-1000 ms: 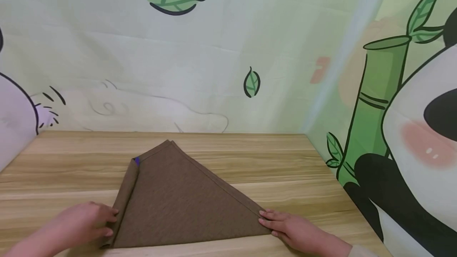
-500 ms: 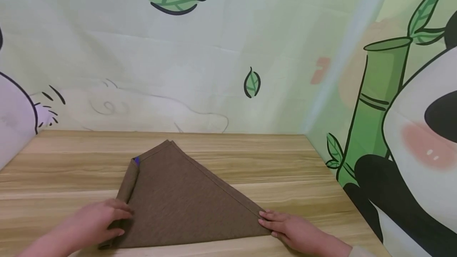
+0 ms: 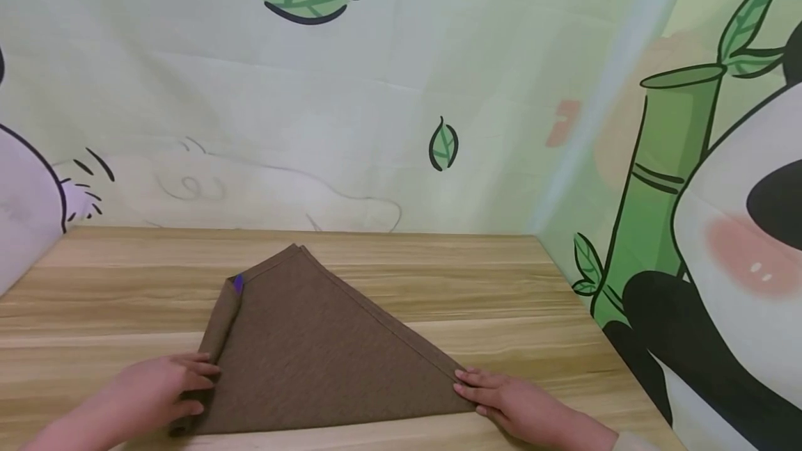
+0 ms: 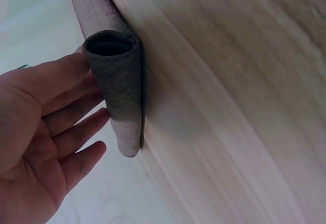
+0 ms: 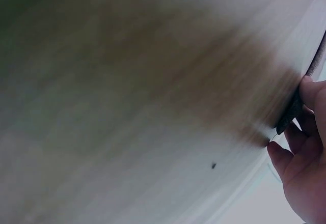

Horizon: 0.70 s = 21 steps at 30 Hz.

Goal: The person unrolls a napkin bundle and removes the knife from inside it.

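Note:
A brown felt-like cloth (image 3: 326, 353) lies on the wooden table as a rough triangle, its peak pointing away. The left side is turned into a narrow roll (image 3: 221, 319), with a small blue-purple patch showing at the roll's far end. My left hand (image 3: 156, 392) lays its fingers over the near part of this roll. In the left wrist view the roll's hollow end (image 4: 111, 46) faces the camera, and fairly straight fingers (image 4: 81, 158) touch its side. My right hand (image 3: 520, 402) rests straight fingers on the cloth's right corner. The right wrist view shows that corner only partly, as a dark edge.
A wooden table (image 3: 401, 256) extends under and around the cloth. Behind it hangs a pale backdrop (image 3: 351, 110) with printed leaves. On the right side the backdrop shows bamboo and a panda (image 3: 727, 242).
My left hand moved right over the roll, then back left a little. The roll's far end has shifted slightly left. The right hand stays on its corner.

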Tool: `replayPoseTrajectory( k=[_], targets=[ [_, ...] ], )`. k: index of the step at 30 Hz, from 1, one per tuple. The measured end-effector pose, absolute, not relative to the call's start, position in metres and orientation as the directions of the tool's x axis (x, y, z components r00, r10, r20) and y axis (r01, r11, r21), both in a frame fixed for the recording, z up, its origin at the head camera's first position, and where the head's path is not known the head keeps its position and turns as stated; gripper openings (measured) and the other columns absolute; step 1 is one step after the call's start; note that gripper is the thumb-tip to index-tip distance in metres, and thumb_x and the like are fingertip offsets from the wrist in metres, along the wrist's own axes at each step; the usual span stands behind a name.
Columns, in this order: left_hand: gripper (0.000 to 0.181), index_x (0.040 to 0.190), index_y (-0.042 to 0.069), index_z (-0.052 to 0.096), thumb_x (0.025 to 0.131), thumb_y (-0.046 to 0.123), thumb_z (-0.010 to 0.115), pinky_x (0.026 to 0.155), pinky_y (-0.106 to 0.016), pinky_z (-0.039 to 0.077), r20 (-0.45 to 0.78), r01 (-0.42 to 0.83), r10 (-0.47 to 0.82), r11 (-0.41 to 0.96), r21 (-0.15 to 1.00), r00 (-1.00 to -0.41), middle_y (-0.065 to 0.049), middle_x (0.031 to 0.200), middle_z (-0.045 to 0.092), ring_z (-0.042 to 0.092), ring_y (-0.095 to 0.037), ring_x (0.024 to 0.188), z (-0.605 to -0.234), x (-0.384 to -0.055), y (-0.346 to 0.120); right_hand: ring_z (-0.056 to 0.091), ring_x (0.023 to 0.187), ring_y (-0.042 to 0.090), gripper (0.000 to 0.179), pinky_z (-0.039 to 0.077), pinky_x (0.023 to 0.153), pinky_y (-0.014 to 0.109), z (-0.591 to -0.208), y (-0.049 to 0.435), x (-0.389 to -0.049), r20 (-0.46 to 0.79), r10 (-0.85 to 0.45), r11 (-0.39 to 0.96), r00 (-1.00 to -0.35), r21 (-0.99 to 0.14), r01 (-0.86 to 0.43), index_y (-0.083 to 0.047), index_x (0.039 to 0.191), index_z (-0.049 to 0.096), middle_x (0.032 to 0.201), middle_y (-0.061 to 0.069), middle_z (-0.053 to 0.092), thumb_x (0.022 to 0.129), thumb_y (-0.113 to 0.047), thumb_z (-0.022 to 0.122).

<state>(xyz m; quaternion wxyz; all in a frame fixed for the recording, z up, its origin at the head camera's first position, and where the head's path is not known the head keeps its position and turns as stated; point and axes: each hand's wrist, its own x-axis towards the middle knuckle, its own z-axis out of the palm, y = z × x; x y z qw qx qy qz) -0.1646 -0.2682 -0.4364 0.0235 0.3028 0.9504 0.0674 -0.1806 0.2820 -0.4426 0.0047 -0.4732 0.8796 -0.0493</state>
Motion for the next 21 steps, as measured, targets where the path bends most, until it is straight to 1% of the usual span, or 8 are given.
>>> replayPoseTrajectory(
  k=[7, 11, 14, 18, 20, 21],
  targets=[
    [0.028, 0.099, 0.007, 0.079, 0.075, 0.022, 0.086, 0.080, -0.044, 0.062, 0.043, 0.583, 0.582, 0.805, 0.105, -0.812, -0.017, 0.113, 0.077, 0.074, -0.035, 0.099, -0.434, -0.161, -0.278, 0.062, 0.133, 0.027, 0.039, 0.059, 0.100, 0.038, -0.443, 0.282, -0.180, 0.052, -0.838, 0.538, -0.543, -0.082, -0.839, -0.012, 0.144, 0.059, 0.148, 0.011, 0.061, 0.108, -0.023, 0.052],
    [0.030, 0.099, 0.003, 0.078, 0.076, 0.021, 0.085, 0.078, -0.044, 0.062, 0.025, 0.571, 0.572, 0.814, 0.111, -0.820, -0.019, 0.113, 0.076, 0.074, -0.035, 0.095, -0.434, -0.161, -0.284, 0.062, 0.133, 0.027, 0.039, 0.059, 0.100, 0.038, -0.443, 0.282, -0.180, 0.056, -0.837, 0.540, -0.545, -0.078, -0.838, -0.012, 0.144, 0.060, 0.147, 0.011, 0.062, 0.107, -0.023, 0.053],
    [0.031, 0.099, 0.002, 0.078, 0.076, 0.021, 0.085, 0.077, -0.043, 0.062, 0.027, 0.571, 0.571, 0.814, 0.107, -0.820, -0.020, 0.113, 0.076, 0.074, -0.034, 0.094, -0.435, -0.161, -0.290, 0.062, 0.133, 0.027, 0.039, 0.059, 0.101, 0.038, -0.444, 0.283, -0.180, 0.059, -0.837, 0.540, -0.544, -0.074, -0.839, -0.012, 0.144, 0.060, 0.147, 0.011, 0.062, 0.107, -0.022, 0.053],
    [0.032, 0.098, 0.003, 0.079, 0.073, 0.021, 0.087, 0.075, -0.042, 0.062, 0.070, 0.588, 0.584, 0.806, 0.069, -0.809, -0.019, 0.109, 0.077, 0.075, -0.031, 0.091, -0.436, -0.160, -0.299, 0.062, 0.133, 0.027, 0.039, 0.059, 0.101, 0.038, -0.444, 0.283, -0.181, 0.062, -0.837, 0.539, -0.543, -0.077, -0.839, -0.012, 0.144, 0.060, 0.147, 0.011, 0.062, 0.107, -0.022, 0.054],
    [0.032, 0.098, 0.003, 0.079, 0.073, 0.021, 0.087, 0.076, -0.041, 0.062, 0.058, 0.577, 0.574, 0.815, 0.063, -0.817, -0.018, 0.108, 0.077, 0.075, -0.031, 0.091, -0.435, -0.159, -0.303, 0.063, 0.133, 0.027, 0.039, 0.059, 0.100, 0.038, -0.444, 0.283, -0.181, 0.062, -0.836, 0.540, -0.544, -0.077, -0.838, -0.012, 0.144, 0.060, 0.147, 0.011, 0.062, 0.106, -0.021, 0.054],
    [0.031, 0.098, 0.003, 0.079, 0.073, 0.020, 0.087, 0.076, -0.041, 0.062, 0.033, 0.557, 0.556, 0.827, 0.072, -0.830, -0.018, 0.109, 0.077, 0.075, -0.030, 0.091, -0.434, -0.159, -0.304, 0.063, 0.133, 0.027, 0.039, 0.059, 0.100, 0.038, -0.444, 0.283, -0.181, 0.061, -0.836, 0.541, -0.545, -0.079, -0.838, -0.012, 0.144, 0.060, 0.147, 0.011, 0.062, 0.106, -0.021, 0.054]
  ],
)
